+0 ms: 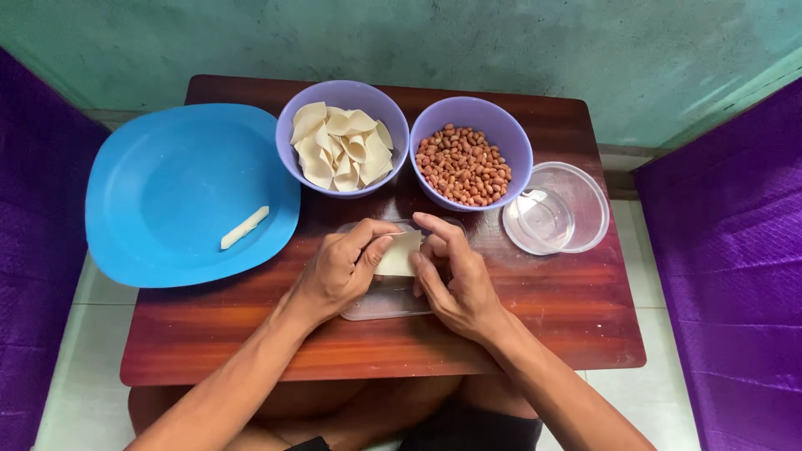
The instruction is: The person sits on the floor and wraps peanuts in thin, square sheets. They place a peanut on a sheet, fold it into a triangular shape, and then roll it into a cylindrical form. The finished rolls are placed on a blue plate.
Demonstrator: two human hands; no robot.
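My left hand (338,269) and my right hand (453,280) meet over a clear plastic lid (380,302) at the middle of a small wooden table (551,317). Between the fingers of both hands is a pale square dough wrapper (399,253), held by its edges and partly folded. One rolled wrapper stick (244,227) lies on a big blue plate (167,175) at the left. Behind my hands stand a purple bowl of flat wrappers (342,138) and a purple bowl of peanuts (470,159).
A clear round container (558,209) with a little water sits at the right of the table. Purple cloth (735,276) hangs on both sides, a green wall lies behind, and my folded legs rest under the table's near edge.
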